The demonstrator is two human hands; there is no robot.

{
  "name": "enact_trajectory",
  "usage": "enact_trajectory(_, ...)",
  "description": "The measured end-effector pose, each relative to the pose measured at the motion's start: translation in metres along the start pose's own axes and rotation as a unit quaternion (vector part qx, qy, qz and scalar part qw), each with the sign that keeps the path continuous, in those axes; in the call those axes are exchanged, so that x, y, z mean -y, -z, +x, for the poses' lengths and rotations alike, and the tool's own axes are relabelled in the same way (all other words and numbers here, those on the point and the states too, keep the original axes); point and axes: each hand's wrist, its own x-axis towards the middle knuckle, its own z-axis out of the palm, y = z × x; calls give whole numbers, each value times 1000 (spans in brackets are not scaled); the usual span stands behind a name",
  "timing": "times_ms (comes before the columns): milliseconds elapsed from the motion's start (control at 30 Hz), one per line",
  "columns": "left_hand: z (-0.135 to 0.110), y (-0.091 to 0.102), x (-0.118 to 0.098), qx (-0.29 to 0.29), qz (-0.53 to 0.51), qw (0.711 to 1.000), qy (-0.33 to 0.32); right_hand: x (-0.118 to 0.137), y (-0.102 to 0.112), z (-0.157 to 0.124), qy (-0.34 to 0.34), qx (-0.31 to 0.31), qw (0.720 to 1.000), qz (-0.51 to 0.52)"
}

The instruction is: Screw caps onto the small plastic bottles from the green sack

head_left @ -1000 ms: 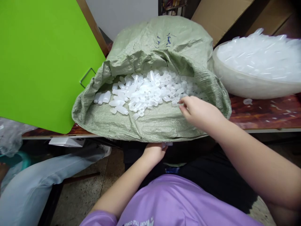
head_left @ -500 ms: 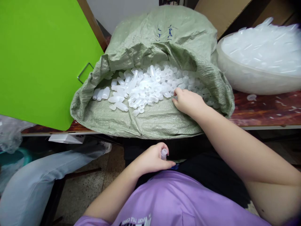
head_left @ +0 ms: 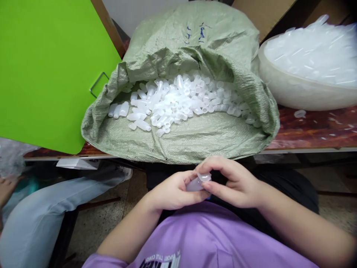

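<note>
My left hand point(head_left: 171, 190) is closed around a translucent white plastic tube point(head_left: 193, 185), low in front of my body. At the tube's right end, my right hand point(head_left: 238, 182) pinches a small translucent plastic piece point(head_left: 204, 177) between thumb and fingers. The two parts meet or overlap; whether they are joined cannot be made out. Just beyond my hands lies an open green woven sack point(head_left: 192, 145). Its mouth faces me, with a heap of short translucent plastic pieces point(head_left: 173, 102) spilling onto the lower flap.
To the right, a whitish bowl point(head_left: 295, 91) is piled high with clear plastic parts, and a loose piece point(head_left: 299, 114) lies by it on the table point(head_left: 290, 130). A bright green board point(head_left: 52, 74) stands at left. Below it are another person's leg point(head_left: 55, 201) and hand point(head_left: 7, 190).
My right hand has left the heap in the sack and come down to the tube in my left hand, bringing a small plastic piece. Another person's hand has appeared at the far left.
</note>
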Motion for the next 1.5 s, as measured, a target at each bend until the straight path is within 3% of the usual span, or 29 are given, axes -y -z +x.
enact_trajectory(100,4,-3,-1,19,-53,998,13,-7,-8,-14,-3,-27,999,41)
enact_trajectory(200,7,0,2,80,-82,992,48,-13,-8,-22,-58,-48,986,151)
enact_trajectory(333,12,8,7,216,-106,960,145,-13,3,-24,-38,46,981,182)
enact_trajectory(433,16,12,8,256,-122,941,183,-13,15,-22,-46,96,986,127)
enact_trajectory(567,20,13,10,266,-143,935,184,-14,22,-21,-92,55,991,75)
enact_trajectory(633,20,11,11,262,-131,941,170,-14,20,-21,-135,63,987,63)
enact_trajectory(800,21,7,8,204,-38,966,155,-13,7,-21,-293,77,953,-6)
enact_trajectory(867,22,7,4,159,29,975,153,-13,5,-23,-320,75,943,-54)
enact_trajectory(967,21,7,-1,109,104,978,144,-12,10,-27,-248,71,963,-81)
enact_trajectory(1033,20,7,-3,104,130,975,145,-11,15,-29,-187,100,975,-70)
enact_trajectory(1133,19,7,-3,97,185,968,142,-11,16,-32,-202,153,963,-93)
enact_trajectory(1200,20,7,-1,85,190,969,134,-13,15,-34,-201,133,965,-103)
enact_trajectory(1300,20,7,-1,79,150,977,126,-16,14,-38,-133,80,984,-93)
enact_trajectory(1500,21,8,-4,120,130,975,133,-13,17,-36,-149,90,979,-102)
